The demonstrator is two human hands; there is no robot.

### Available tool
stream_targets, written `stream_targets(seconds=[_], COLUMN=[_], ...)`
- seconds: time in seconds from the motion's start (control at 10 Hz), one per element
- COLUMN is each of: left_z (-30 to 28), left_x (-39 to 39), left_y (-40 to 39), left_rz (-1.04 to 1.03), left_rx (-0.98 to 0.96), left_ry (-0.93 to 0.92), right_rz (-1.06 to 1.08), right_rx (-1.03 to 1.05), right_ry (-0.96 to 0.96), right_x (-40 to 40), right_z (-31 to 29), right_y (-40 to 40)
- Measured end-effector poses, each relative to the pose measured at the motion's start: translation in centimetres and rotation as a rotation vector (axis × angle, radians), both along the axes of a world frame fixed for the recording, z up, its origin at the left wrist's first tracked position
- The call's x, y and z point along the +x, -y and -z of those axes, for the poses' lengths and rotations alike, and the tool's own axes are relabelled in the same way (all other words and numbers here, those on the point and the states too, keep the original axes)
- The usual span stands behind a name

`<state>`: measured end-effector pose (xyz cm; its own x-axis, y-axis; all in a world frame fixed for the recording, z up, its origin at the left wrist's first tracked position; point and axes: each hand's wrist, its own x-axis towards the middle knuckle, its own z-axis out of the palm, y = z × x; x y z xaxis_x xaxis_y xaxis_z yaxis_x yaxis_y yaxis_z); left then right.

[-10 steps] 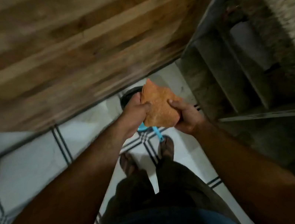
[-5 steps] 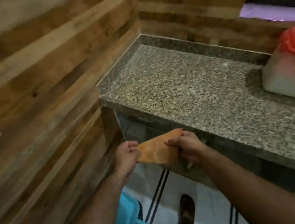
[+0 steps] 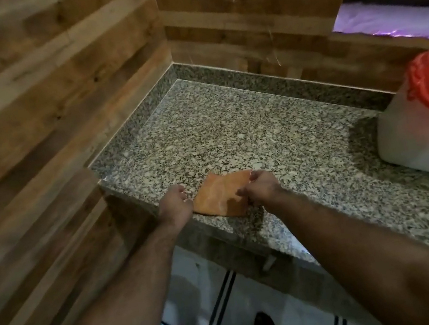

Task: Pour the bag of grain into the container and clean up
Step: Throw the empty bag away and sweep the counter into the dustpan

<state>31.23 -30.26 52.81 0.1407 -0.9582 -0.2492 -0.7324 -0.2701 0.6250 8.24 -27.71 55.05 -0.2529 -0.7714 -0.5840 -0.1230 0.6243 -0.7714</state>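
Bag (image 3: 223, 196): orange, flattened, lying on the tabletop (image 3: 245, 134) at its front edge.
Right hand (image 3: 261, 184): grip pinched on the bag's right edge.
Left hand (image 3: 175, 207): grip released, fingers loosely curled just beside the bag's left edge.
Container (image 3: 426, 127): translucent, red lid, standing well to the right.

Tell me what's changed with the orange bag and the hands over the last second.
The orange bag went from held up over the floor to lying flat at the granite counter's front edge. The left hand has let go beside it; the right hand still pinches its right edge. The red-lidded container has stayed put for the last half second.
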Motion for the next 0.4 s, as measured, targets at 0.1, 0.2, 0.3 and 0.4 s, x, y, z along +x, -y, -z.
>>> stream_targets(seconds=[0.1, 0.2, 0.3, 0.4], left_z=[0.5, 0.3, -0.4, -1.8], left_x=[-0.7, -1.7, -3.1, -5.0], left_y=[0.0, -0.3, -0.7, -1.0], left_rz=[0.061, 0.163, 0.257, 0.310], left_rx=[0.108, 0.085, 0.044, -0.033], left_ry=[0.156, 0.226, 0.257, 0.200], right_rz=[-0.097, -0.177, -0.194, -0.156], right_rx=[0.041, 0.031, 0.024, -0.024], right_ry=[-0.159, -0.263, -0.339, -0.435], right_x=[-1.1, -1.5, -2.2, -2.9], right_z=[1.3, 1.6, 0.7, -1.1], right_y=[-0.3, -1.6, -3.3, -5.1])
